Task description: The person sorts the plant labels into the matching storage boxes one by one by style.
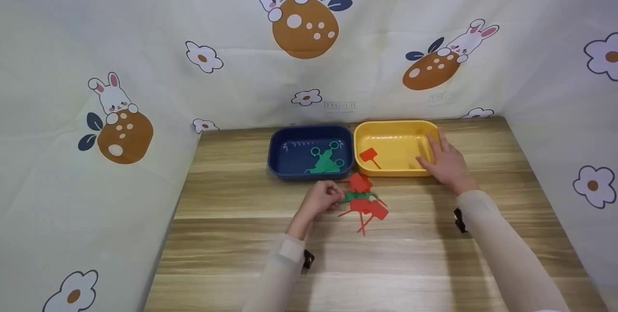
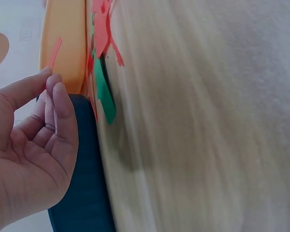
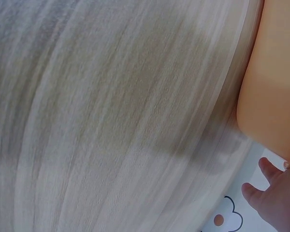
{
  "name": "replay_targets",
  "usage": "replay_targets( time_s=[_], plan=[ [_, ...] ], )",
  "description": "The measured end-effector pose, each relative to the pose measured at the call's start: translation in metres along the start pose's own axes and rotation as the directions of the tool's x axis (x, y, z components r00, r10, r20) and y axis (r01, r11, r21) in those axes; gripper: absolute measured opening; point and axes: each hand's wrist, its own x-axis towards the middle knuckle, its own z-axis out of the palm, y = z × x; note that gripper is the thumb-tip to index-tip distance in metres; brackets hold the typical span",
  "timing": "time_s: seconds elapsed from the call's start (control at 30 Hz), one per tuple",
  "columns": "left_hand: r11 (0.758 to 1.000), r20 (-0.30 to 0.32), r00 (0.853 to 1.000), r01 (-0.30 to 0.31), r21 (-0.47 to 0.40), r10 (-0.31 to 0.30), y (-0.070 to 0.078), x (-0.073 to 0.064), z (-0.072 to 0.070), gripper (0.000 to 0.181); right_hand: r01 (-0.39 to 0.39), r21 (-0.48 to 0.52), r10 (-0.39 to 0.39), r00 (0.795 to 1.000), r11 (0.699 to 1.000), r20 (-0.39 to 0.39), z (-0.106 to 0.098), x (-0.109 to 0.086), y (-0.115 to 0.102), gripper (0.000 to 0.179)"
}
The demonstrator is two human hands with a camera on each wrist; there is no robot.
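My left hand [image 1: 322, 197] is over the front of the trays, thumb and forefinger pinched together. From its fingertips in the left wrist view a narrow red plant tag [image 2: 56, 52] sticks out. Just beside and below it lies a pile of red T-shaped tags [image 1: 369, 208] with a green tag [image 1: 355, 197] among them. My right hand [image 1: 449, 164] holds the right end of the yellow tray [image 1: 396, 173], thumb over the inside, other fingers over the rim; in the right wrist view two fingertips [image 3: 267, 169] show outside the tray.
Left of the yellow tray, side by side, stands a dark blue tray [image 1: 280, 172] with several green ring-ended tags [image 1: 326, 162] inside. One red tag [image 1: 369, 154] lies in the yellow tray. The wooden table [image 1: 231, 234] runs back to a printed cloth wall [image 1: 386, 36].
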Motion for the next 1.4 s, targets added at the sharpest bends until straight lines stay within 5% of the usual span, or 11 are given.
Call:
replay_targets(
  time_s=[0.47,0.97,1.4],
  plan=[
    [0.991,-0.018,0.994,-0.103,0.085,0.105,0.019,0.004,-0.006,0.006,-0.009,-0.007,0.009,1.0,1.0,-0.013,0.001,0.0,-0.001,0.082],
    [0.994,-0.011,0.998,-0.063,0.084,0.065,0.037,0.017,-0.007,0.006,-0.004,-0.014,0.004,1.0,1.0,-0.015,0.002,0.001,0.001,0.082],
    [0.987,-0.057,0.993,-0.095,0.129,0.104,0.047,0.031,-0.006,0.006,0.013,-0.03,-0.015,0.999,0.999,-0.036,0.0,0.0,-0.002,0.082]
  ],
)
